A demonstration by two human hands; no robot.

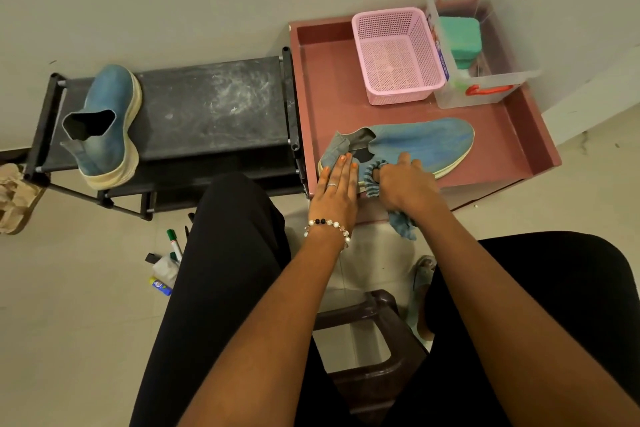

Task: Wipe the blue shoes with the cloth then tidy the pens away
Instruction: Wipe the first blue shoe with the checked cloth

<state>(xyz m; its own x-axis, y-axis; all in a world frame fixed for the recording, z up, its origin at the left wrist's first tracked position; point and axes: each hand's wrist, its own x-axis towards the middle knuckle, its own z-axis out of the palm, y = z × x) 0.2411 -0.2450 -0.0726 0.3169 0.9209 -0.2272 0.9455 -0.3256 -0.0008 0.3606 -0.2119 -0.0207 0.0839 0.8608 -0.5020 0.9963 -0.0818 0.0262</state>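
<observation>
One blue shoe [426,142] lies on its side on the reddish tray table [329,87], toe to the right. My left hand [337,184] presses flat on its heel end with straight fingers. My right hand [403,184] grips a striped blue cloth [374,177] against the shoe's side near the sole; a cloth corner hangs below the table edge. The second blue shoe [107,121] stands on the black shoe rack [214,104] at the left. A green-capped marker [174,243] and other small items lie on the floor beside my left leg.
A pink mesh basket [398,55] and a clear plastic box [485,55] holding a green sponge stand at the back of the tray table. A dark plastic stool [374,350] is between my knees. A wall runs behind the rack and table.
</observation>
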